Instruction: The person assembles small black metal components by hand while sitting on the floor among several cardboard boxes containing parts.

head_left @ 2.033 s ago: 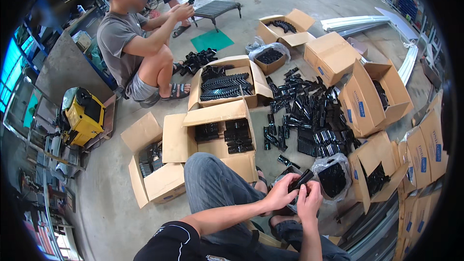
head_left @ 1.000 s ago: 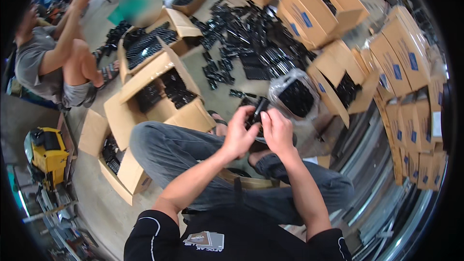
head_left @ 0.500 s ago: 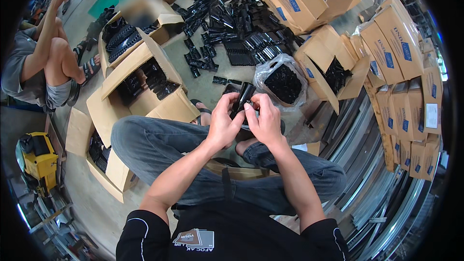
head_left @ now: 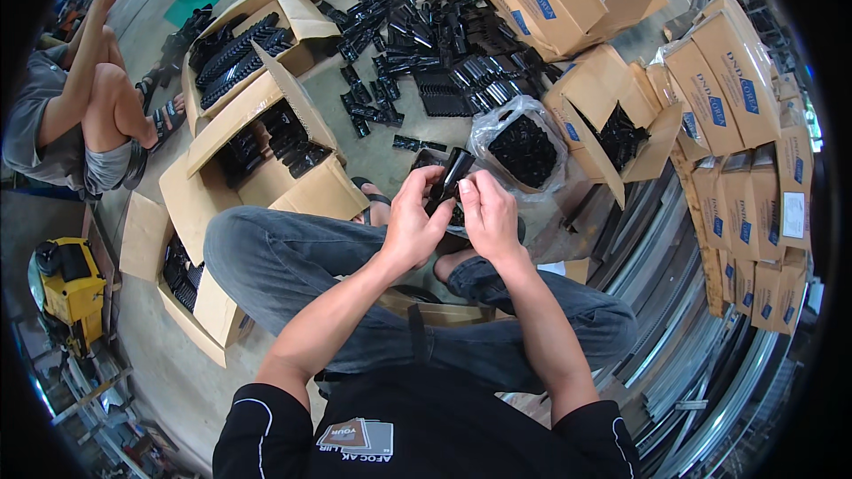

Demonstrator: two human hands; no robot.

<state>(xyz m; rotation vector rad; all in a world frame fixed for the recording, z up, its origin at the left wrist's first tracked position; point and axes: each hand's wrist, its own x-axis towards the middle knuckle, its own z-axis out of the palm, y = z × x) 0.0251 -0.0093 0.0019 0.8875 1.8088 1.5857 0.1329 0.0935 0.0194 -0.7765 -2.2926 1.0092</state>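
At your far left a co-worker in a grey shirt [head_left: 40,129] sits above a yellow machine [head_left: 75,302]. Next, an open carton [head_left: 333,195] holds black parts near your knee. Your left hand [head_left: 412,223] has its fingers curled around a black tube [head_left: 456,168], which tilts up between your hands. Your right hand [head_left: 491,217] is at its side, fingers bunched narrow; whether they grip it, you cannot tell. Beyond stand a clear bag [head_left: 555,181] of black pieces and stacked cartons [head_left: 754,200].
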